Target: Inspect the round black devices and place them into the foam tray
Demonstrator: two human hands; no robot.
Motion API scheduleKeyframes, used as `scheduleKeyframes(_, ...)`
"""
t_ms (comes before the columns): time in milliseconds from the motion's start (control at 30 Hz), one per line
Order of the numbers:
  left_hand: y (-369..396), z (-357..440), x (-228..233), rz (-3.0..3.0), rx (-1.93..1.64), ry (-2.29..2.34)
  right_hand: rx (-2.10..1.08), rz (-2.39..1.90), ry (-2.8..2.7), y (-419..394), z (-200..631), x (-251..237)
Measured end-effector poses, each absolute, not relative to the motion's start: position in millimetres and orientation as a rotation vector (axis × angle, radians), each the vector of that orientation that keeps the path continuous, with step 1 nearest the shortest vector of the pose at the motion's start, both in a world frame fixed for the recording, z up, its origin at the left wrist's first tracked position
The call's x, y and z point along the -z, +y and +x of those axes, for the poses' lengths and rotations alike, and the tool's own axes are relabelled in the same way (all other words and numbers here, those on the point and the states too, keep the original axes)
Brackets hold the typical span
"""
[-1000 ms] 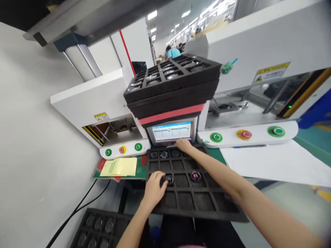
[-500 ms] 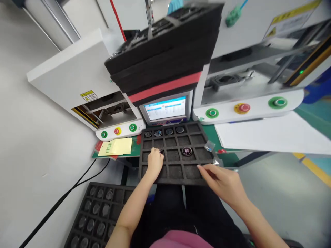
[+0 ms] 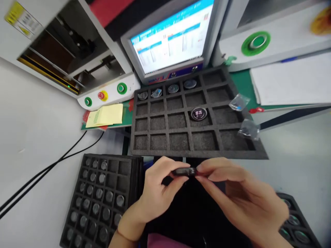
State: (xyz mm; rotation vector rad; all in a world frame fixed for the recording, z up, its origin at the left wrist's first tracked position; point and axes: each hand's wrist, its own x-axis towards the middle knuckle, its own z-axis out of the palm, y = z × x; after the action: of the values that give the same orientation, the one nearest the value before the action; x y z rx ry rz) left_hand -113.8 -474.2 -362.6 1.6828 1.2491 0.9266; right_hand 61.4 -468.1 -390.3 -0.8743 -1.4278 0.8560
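Small dark round part (image 3: 184, 171) is pinched between both hands, just near of the black foam tray (image 3: 160, 151). Left hand (image 3: 155, 193) grips its left edge with thumb and fingers curled in narrow; right hand (image 3: 240, 199) does the same on the right edge with thumb and forefinger. The part looks flat, dark and glossy, seen edge-on and a bit blurry, so no detail. It sits right between the two sets of fingertips. Farther off, another round part (image 3: 198, 113) lies in a middle tray cell, and four more line the far row.
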Motion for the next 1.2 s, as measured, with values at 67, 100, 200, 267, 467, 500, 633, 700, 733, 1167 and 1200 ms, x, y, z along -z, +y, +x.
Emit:
scheduleKeyframes(67,-478.2,-114.4,369.1,1.713,-0.929,1.246,-0.882,-0.876,-1.443,-474.5,62.7,393.4)
scheduleKeyframes(100,-479.3,-114.9,371.0,1.729,-0.921,1.241,-0.892,-0.883,-1.449,-477.4,63.8,395.1)
scheduleKeyframes(200,-480.5,-116.4,371.2,1.781,-0.905,1.228,-0.931,-0.916,-1.466,-484.7,67.9,399.1)
scheduleKeyframes(267,-480.2,-117.9,369.0,1.808,-0.892,1.222,-0.951,-0.928,-1.492,-487.0,70.3,399.4)
scheduleKeyframes(467,-475.5,-123.3,365.4,1.932,-0.8,1.168,-0.959,-0.953,-1.627,-476.8,74.4,386.9)
scheduleKeyframes(500,-474.8,-123.7,365.4,1.938,-0.789,1.158,-0.97,-0.946,-1.647,-473.7,75.3,384.7)
scheduleKeyframes(633,-473.4,-123.7,366.7,1.923,-0.781,1.119,-1.033,-0.898,-1.698,-464.9,79.1,381.5)
scheduleKeyframes(700,-473.1,-123.7,367.6,1.916,-0.776,1.115,-1.059,-0.882,-1.696,-463.6,79.9,382.0)
scheduleKeyframes(733,-473.0,-123.8,368.0,1.914,-0.769,1.114,-1.068,-0.873,-1.691,-463.4,79.9,382.3)
scheduleKeyframes(1167,-466.3,-122.5,371.9,1.895,-0.758,1.078,-1.043,-0.797,-1.65,-458.1,80.0,387.2)
scheduleKeyframes(1200,-466.0,-122.3,372.5,1.9,-0.754,1.071,-1.04,-0.781,-1.662,-457.6,81.1,387.0)
